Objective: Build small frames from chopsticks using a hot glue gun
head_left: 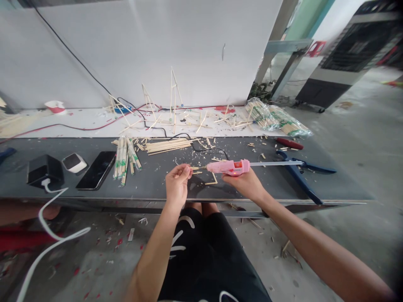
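My right hand (247, 183) is wrapped round the handle of a pink hot glue gun (228, 167), its nozzle pointing left. A long, pale glue stick (273, 163) sticks out of the gun's back end. Between the thumb and fingers of my left hand (178, 180) is a short wooden stick (195, 168). The stick's free end is close to the nozzle; I cannot tell whether they touch. Below the gun, a small L-shaped piece of joined sticks (215, 179) lies on the dark tabletop (151, 180).
Left are wrapped stick bundles (124, 157), a phone (96, 170), a smartwatch (74, 162) and a black charger (45, 170). Loose sticks (168, 145) lie behind my hands. Blue-handled cutters (297, 172) and a red-handled tool (289, 144) lie right. Stick frames (173, 96) stand at the back.
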`<state>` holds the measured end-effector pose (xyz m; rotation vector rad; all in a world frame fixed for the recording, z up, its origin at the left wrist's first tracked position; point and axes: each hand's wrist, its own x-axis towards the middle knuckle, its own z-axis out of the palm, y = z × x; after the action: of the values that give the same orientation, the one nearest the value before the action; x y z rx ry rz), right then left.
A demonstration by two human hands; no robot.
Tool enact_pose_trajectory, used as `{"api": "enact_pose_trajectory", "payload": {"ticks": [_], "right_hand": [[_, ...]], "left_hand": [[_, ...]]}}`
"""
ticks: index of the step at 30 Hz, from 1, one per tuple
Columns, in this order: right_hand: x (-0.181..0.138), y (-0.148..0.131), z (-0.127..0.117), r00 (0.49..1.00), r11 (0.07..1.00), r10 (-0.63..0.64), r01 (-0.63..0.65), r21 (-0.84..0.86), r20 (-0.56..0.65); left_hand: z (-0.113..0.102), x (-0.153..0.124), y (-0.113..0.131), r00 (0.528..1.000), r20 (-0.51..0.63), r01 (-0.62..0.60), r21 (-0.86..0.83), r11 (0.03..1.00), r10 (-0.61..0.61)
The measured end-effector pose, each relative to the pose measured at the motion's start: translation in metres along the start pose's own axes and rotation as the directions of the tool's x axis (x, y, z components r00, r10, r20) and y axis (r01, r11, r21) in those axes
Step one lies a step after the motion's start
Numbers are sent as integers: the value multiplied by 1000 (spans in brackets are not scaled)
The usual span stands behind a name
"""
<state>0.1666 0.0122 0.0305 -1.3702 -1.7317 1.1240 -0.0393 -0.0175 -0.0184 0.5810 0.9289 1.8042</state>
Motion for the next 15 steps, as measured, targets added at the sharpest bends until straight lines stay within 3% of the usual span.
{"api": "enact_pose_trajectory", "payload": {"ticks": [15], "right_hand": [[-4,-1,2,999,999,32,-32,35,-7]], "left_hand": [[1,0,0,1000,-13,2,2,1000,-2]]}}
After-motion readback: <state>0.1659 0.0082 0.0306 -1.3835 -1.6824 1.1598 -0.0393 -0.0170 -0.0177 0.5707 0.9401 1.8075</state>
